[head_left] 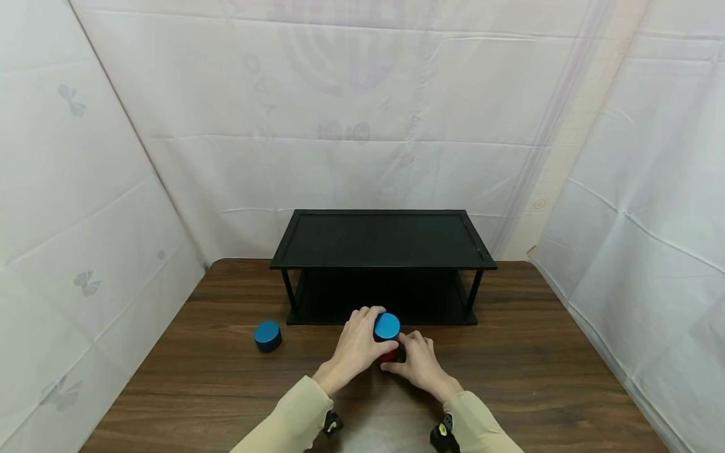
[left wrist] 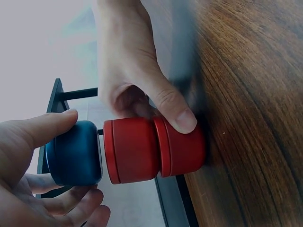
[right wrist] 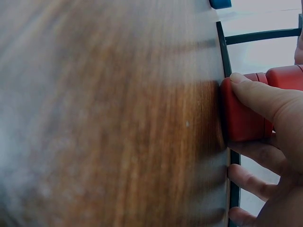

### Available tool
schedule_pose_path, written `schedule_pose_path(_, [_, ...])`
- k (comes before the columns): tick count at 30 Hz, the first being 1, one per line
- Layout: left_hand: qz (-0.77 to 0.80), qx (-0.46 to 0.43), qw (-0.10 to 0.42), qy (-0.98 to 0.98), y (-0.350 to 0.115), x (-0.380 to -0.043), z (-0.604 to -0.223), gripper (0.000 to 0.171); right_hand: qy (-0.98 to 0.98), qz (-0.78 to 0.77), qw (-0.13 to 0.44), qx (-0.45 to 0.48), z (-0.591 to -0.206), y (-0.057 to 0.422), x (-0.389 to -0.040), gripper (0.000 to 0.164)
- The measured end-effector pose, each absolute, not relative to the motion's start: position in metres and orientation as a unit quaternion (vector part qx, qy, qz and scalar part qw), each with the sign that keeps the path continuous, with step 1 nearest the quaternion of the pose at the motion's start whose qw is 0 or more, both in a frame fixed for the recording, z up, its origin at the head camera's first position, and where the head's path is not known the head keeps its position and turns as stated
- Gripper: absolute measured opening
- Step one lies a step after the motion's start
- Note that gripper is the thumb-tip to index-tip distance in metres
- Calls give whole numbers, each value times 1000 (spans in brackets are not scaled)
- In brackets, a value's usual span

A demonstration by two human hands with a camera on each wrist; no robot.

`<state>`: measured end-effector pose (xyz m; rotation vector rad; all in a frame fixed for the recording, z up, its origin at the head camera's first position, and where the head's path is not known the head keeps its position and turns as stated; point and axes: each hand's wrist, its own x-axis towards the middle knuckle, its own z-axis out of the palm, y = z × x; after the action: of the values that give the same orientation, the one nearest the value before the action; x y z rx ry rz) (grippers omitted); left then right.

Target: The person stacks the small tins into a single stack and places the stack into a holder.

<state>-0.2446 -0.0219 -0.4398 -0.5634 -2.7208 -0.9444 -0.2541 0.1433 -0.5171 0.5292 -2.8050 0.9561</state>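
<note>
Near the front of a black two-tier shelf (head_left: 382, 242), two small round red tins stand stacked on the table. The left wrist view shows the upper red tin (left wrist: 132, 150) resting on the lower red tin (left wrist: 184, 149). My left hand (head_left: 354, 346) grips a blue tin (head_left: 387, 326) between thumb and fingers, just over the stack, with a narrow gap below it. My right hand (head_left: 419, 362) holds the lower red tin (right wrist: 244, 113), thumb on one side and fingers on the other. From the head, the red tins are mostly hidden by the hands and the blue tin.
Another blue tin (head_left: 267, 336) sits on the wooden table (head_left: 226, 377), left of the hands and near the shelf's front left corner. The shelf's lower tier (head_left: 379, 296) lies right behind the stack. Pale cloth (head_left: 351, 126) hangs behind the table and along both sides.
</note>
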Motion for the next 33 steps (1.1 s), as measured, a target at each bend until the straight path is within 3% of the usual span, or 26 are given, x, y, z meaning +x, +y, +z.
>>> schedule_pose_path(33, [-331, -189, 82, -921, -21, -245, -444, 61, -933, 309, 65, 173, -517, 143, -253, 61])
